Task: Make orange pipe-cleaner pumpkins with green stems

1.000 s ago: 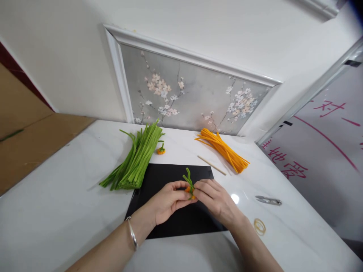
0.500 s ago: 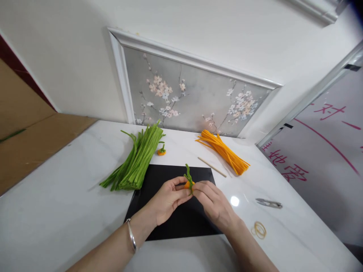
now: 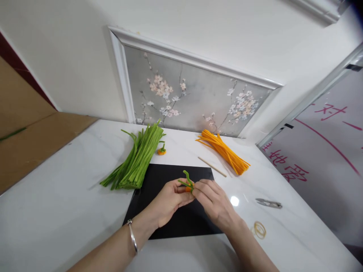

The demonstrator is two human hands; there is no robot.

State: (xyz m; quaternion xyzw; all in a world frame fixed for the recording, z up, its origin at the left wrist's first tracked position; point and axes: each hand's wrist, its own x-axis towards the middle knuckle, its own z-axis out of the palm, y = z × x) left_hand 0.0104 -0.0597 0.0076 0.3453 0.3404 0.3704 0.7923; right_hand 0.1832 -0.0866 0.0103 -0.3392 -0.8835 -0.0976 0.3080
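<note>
Over the black mat (image 3: 181,223), my left hand (image 3: 170,198) pinches a small orange piece (image 3: 189,188) of fuzzy pipe cleaner between thumb and fingers. My right hand (image 3: 212,200) is closed from the other side on a green pipe cleaner (image 3: 187,177) that is joined to the orange piece. Two green ends stick out, one upward and one to the left. Fingers hide most of the orange shape. A finished-looking small orange and green pipe-cleaner pumpkin (image 3: 162,151) sits behind the mat.
A green pipe-cleaner bundle (image 3: 138,162) lies at left, an orange bundle (image 3: 225,153) at back right. A thin wooden stick (image 3: 212,166), thread snips (image 3: 269,203) and rubber bands (image 3: 259,229) lie to the right. Cardboard (image 3: 42,139) stands at far left; a whiteboard (image 3: 320,162) is at right.
The green pipe cleaner has shifted: one end now points left over my left fingers, where before the green stood mostly upward and hung down in front. Both hands stay nearly in place.
</note>
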